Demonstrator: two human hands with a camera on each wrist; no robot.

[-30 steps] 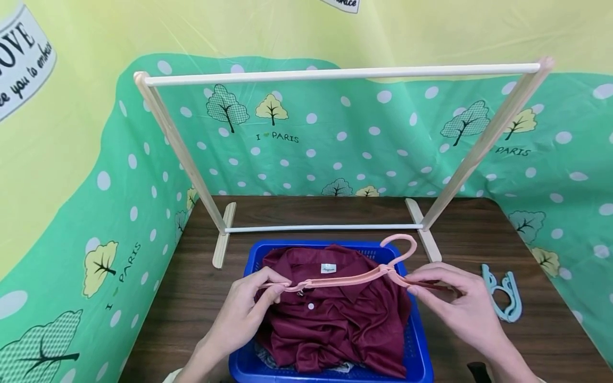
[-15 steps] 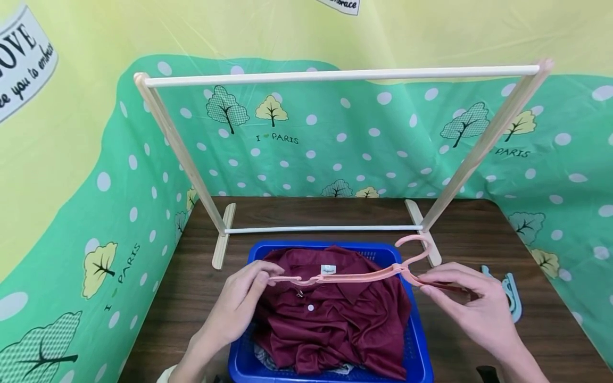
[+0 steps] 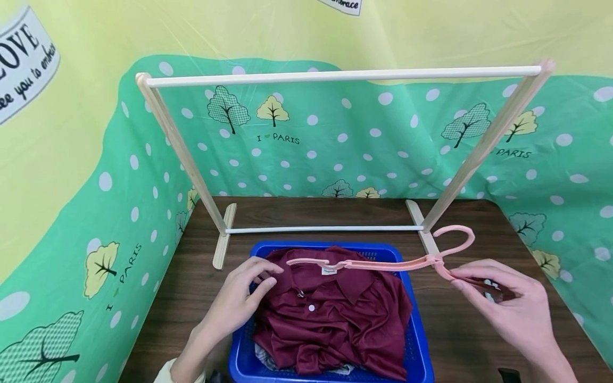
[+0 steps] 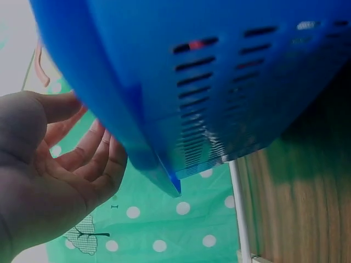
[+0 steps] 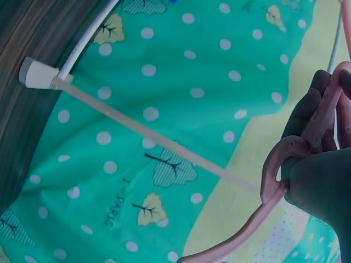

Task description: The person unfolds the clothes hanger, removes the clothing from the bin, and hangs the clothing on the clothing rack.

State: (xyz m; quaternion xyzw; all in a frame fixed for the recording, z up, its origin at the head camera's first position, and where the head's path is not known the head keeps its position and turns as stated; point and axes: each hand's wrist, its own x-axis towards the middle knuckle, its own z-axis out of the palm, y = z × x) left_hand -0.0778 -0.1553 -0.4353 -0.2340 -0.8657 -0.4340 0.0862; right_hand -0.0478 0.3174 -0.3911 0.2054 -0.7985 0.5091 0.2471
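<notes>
A pink clothes hanger (image 3: 383, 265) is held at one arm by my right hand (image 3: 512, 303), thumb and fingers pinching it, with its hook pointing up. The hanger's other arm reaches left above a maroon shirt (image 3: 335, 319), which lies bunched in a blue basket (image 3: 421, 351). My left hand (image 3: 239, 298) hovers at the basket's left rim, fingers loosely bent and holding nothing. In the left wrist view, the left hand (image 4: 66, 159) appears beside the basket wall (image 4: 164, 98). The right wrist view shows the right hand (image 5: 318, 164) round the hanger (image 5: 236, 238).
A wooden rack with a white top rod (image 3: 335, 76) stands behind the basket, its low white bar (image 3: 325, 230) near the basket's back rim. A light-blue folded hanger (image 3: 493, 287) lies at right, mostly behind the right hand. Some grey fabric (image 3: 265, 356) shows under the shirt.
My left hand has let go of the pink hanger and stays by the basket's left rim. My right hand has carried the hanger to the right, over the light-blue hanger.
</notes>
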